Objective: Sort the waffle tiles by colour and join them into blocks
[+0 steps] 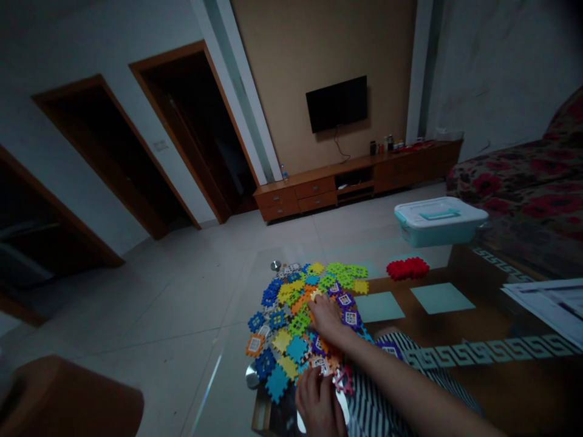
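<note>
A pile of notched plastic building tiles spreads over the glass table's left end, with blue tiles (272,292), lime-green tiles (348,274), purple tiles (350,317) and yellow tiles (283,340). My right hand (327,317) reaches into the middle of the pile, its fingers bent at a pale yellow tile (314,294); the undersides of the fingertips are hidden. Closer to me, my left hand (317,403) rests at the near edge of the pile, fingers slightly bent and apart. Just beyond its fingertips lies a tile with a white window insert (320,365). A pink tile (344,380) is beside it.
Red tiles (407,268) are grouped farther right on the glass table (437,334). Behind them stands a teal box with a white lid (441,220). Papers (549,303) lie at the right. A brown stool-like object (75,394) is on the floor at lower left.
</note>
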A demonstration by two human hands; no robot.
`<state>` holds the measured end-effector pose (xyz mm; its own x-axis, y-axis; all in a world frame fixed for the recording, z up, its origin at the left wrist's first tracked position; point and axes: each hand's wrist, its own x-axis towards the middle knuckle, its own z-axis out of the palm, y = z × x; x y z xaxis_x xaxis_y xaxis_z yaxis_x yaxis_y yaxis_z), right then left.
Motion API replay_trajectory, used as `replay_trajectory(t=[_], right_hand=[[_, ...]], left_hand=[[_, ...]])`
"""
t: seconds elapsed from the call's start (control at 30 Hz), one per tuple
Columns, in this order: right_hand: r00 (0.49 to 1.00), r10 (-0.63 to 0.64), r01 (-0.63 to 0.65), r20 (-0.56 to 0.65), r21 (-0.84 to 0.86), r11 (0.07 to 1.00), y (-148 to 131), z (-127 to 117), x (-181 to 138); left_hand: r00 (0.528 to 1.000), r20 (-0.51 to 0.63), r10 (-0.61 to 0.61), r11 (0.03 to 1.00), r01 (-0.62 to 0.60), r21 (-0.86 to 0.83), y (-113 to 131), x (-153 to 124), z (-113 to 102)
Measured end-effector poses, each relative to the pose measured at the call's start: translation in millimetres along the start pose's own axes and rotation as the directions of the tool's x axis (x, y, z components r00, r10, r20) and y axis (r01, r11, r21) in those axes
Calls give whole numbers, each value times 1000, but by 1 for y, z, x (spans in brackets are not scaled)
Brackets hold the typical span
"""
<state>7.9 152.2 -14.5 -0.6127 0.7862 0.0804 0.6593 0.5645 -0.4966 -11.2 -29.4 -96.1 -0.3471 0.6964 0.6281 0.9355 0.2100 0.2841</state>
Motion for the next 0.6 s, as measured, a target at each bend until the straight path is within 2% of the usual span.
replay_trajectory(t=[0.2, 0.27, 0.33, 0.4, 0.47, 0.53, 0.6], right_hand=[[1000, 13, -10, -22, 143, 990, 13, -10, 6], [997, 22, -7, -72, 202, 979, 30, -21, -2], [988, 39, 8, -152, 301, 954, 59, -34, -19], [973, 61, 35, -221, 404, 914, 97, -43, -44], [969, 106, -3, -222, 420, 908, 137, -50, -72], [980, 128, -53, -154, 417, 907, 172, -53, -99], [989, 116, -71, -91, 399, 914, 193, -56, -118]], left_hand=[[998, 16, -55, 998, 56, -42, 5, 3, -4], [996, 70, -61, 995, 66, -73, 5, 11, -6], [985, 167, -47, 993, 65, -103, 6, 25, -7], [955, 293, -42, 991, 76, -106, 7, 45, -7], [906, 420, -53, 991, 101, -93, 8, 68, -6], [852, 520, -58, 990, 115, -78, 11, 89, -4], [796, 603, -56, 991, 116, -60, 14, 106, -2]])
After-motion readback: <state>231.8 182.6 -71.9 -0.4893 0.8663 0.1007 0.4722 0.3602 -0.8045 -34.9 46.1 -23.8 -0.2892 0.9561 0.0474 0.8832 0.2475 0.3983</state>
